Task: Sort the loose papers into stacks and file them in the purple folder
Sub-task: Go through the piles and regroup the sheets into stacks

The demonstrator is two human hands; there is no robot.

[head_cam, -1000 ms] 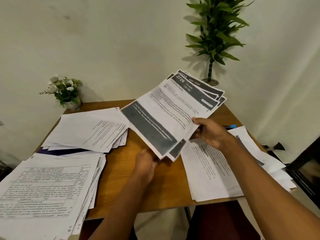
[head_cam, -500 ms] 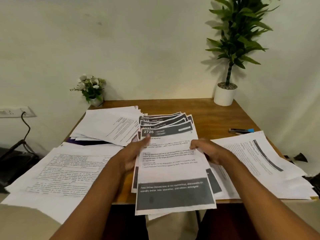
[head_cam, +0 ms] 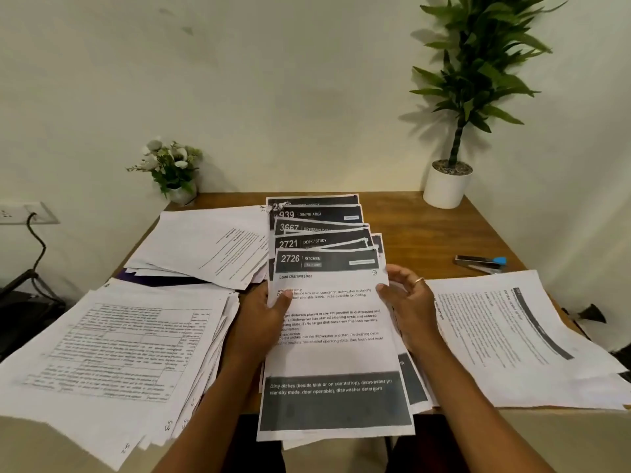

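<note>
Papers in the fanned bundle point(head_cam: 327, 336) lie down the middle of the table point(head_cam: 409, 227), and their near ends hang past its front edge. That overhang is the main risk: if the grip loosens, the lower sheets could slide off towards the lap. The fan is also uneven, so squaring it carelessly could crease corners or push sheets into the far-left stack point(head_cam: 205, 244), which it touches, and mix sorted piles.

The left hand point(head_cam: 263, 322) grips the bundle's left edge, thumb on top and fingers hidden beneath. The right hand point(head_cam: 406, 308) sits at the right edge with its thumb on the top sheet and its fingers loosely curved; whether it pinches or only steadies, I cannot tell.

Each sheet carries a dark header band with a white number, and the top one reads 2726 KITCHEN, with a dark block near its foot. The purple folder point(head_cam: 153, 279) appears only as a dark sliver under the far-left stack, so pulling it free may topple that pile.
</note>
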